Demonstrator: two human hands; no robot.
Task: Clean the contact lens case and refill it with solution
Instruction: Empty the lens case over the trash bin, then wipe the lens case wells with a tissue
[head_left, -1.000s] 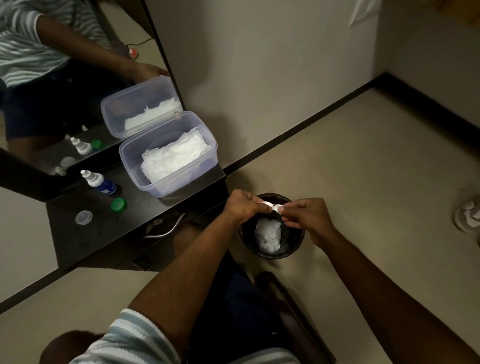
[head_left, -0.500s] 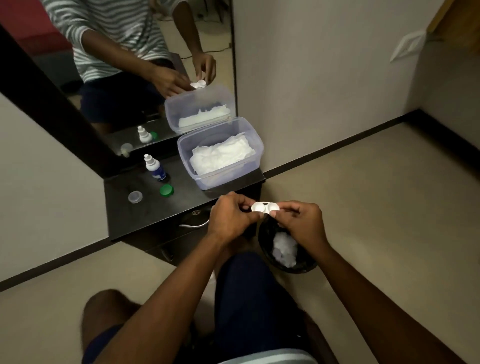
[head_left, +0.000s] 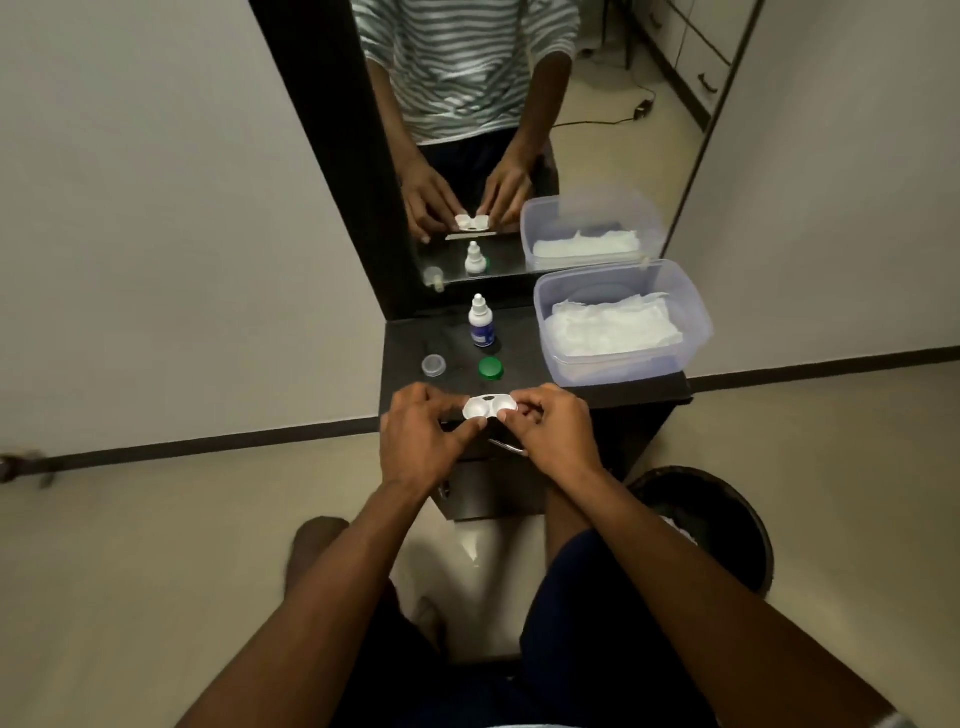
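Lens case (head_left: 489, 407) between both hands' fingers (head_left: 475, 425)

We see a white, smooth plastic lens case (head_left: 489, 407); a glossy dark shelf (head_left: 524, 358) that mirrors the items on it; a white plastic dropper bottle (head_left: 481, 322); a green plastic cap (head_left: 490, 368) and a clear one (head_left: 434, 365); a translucent plastic tub (head_left: 623, 325) of crumpled white tissue (head_left: 613, 330); and a shiny metal drawer handle (head_left: 506, 447).

Dim, even indoor light, softest below the hands (head_left: 488, 436). Their edges smear slightly with motion blur. Straight wall lines bow toward the frame's edges; no glare shows.
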